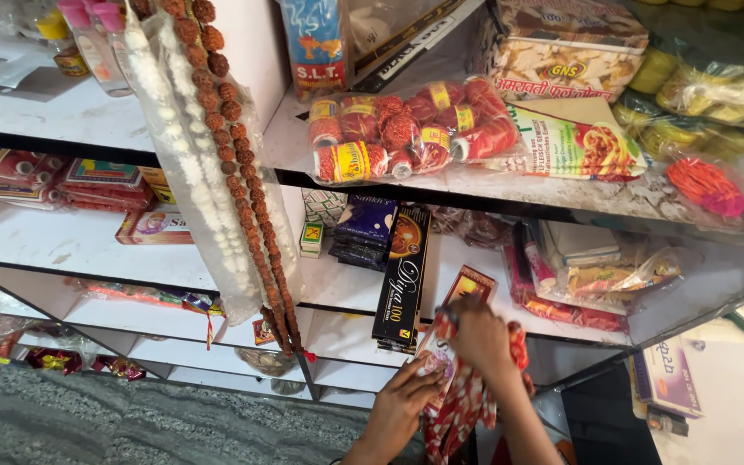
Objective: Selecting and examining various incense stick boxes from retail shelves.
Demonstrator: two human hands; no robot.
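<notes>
My right hand (481, 337) is closed on a red-and-white patterned cloth (462, 405) that hangs down from it in front of the lower shelf. Just below and left of it, my left hand (399, 405) has its fingers on a small printed packet (435, 360) next to the cloth. Directly above the hands stand a long black box (405, 275) on end and a small red-and-gold box (469, 284) leaning on the shelf.
White shelves (88, 245) hold red thread spools in a bag (406, 129), flat packets, dark boxes (365, 228) and bagged goods. Strings of brown beads (243, 172) and white beads (184, 164) hang at the left. A white counter (725, 387) lies at the right, grey stone floor (131, 422) below.
</notes>
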